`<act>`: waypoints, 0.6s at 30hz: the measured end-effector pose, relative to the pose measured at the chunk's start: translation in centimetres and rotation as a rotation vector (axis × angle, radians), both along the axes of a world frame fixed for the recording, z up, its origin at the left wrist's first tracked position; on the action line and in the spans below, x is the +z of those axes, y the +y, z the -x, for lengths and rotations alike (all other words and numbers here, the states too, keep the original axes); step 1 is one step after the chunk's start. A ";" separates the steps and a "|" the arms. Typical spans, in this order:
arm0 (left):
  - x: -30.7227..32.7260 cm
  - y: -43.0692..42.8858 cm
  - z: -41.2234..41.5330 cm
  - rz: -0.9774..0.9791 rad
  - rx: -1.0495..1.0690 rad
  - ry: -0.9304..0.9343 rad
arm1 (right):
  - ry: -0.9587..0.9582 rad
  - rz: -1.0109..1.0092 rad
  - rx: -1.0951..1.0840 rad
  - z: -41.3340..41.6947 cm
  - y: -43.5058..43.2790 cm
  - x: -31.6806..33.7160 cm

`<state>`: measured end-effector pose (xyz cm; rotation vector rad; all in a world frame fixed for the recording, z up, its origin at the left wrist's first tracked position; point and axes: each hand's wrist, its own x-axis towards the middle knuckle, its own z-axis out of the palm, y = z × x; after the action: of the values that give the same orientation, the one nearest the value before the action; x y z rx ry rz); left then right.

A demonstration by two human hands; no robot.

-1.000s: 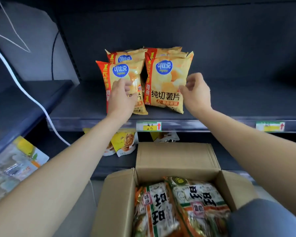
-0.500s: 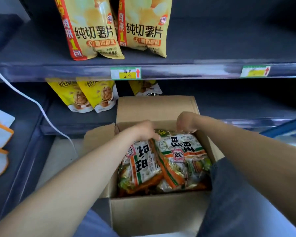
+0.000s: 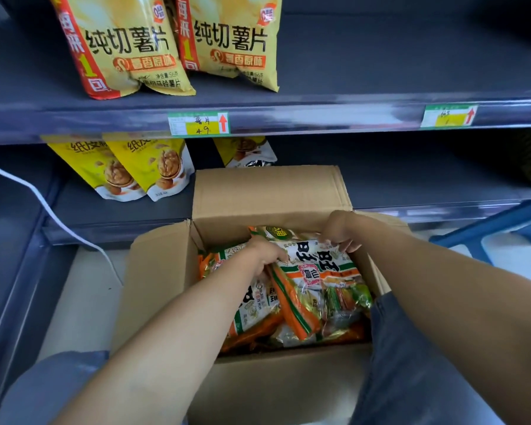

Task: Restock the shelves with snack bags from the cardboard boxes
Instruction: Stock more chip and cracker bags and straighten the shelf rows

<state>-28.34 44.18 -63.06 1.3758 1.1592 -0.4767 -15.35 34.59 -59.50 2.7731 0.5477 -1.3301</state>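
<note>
Fingers (image 3: 345, 247) of both hands (image 3: 265, 256) (image 3: 339, 230) grip one snack bag (image 3: 314, 273) of two.

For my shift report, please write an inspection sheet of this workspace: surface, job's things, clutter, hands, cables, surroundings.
Surface: upper shelf holds two chip bags; lower shelf holds walnut bags.
Job's things: open cardboard box holds snack bags.
Clutter: nothing seen.
Grips: left hand and right hand both hold the top snack bag in the box.
Cables: white cable runs down at left.
Surroundings: price tags on shelf edge; blue frame at right.
</note>
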 end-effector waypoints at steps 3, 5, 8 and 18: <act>1.4 0.6 0.2 -0.060 -0.016 0.011 | -0.009 0.007 0.002 0.0 0.1 0.6; 2.1 1.0 0.5 -0.084 -0.039 0.017 | 0.015 0.009 -0.006 0.1 0.0 1.0; 2.8 1.9 1.0 -0.172 -0.096 0.035 | 0.079 0.002 -0.062 0.2 -0.3 1.2; 10.4 5.1 2.1 -0.341 -0.379 -0.193 | 0.285 -0.284 0.038 0.7 2.2 4.6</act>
<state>-30.42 49.28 -52.67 1.9103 0.8471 -0.4111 -16.05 36.78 -54.90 2.7768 0.8584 -1.7820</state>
